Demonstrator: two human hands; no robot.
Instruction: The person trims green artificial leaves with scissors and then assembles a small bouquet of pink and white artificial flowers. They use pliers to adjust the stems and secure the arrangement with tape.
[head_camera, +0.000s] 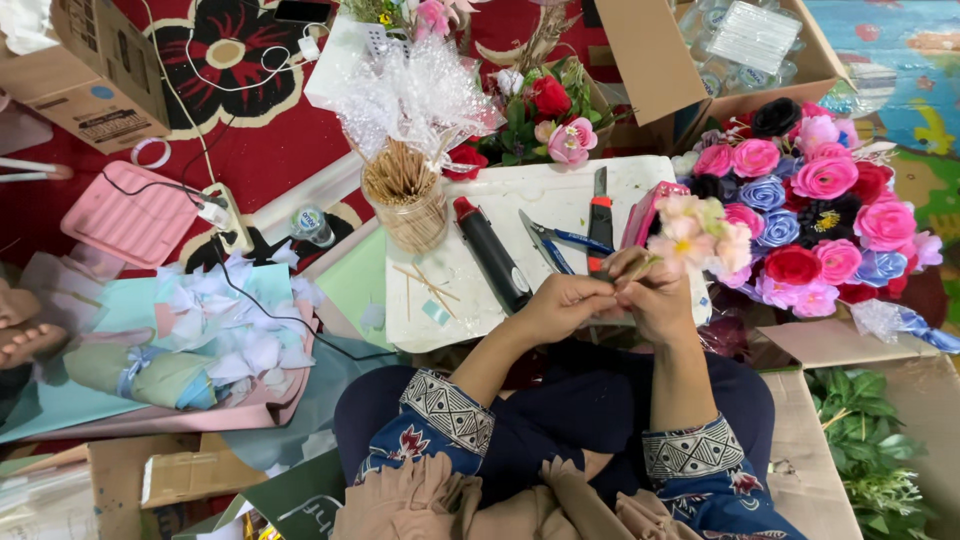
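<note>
i see my left hand (562, 305) and right hand (655, 295) pressed together over the near edge of the white foam board (520, 195), fingers of both closed around the stem of a cream artificial flower sprig (700, 235), whose blooms stand up just right of the hands. on the board lie a black-and-red glue gun (492, 255), a utility knife (599, 220) and blue-handled scissors (548, 245). a jar of wooden skewers (405, 195) stands at its left corner.
</note>
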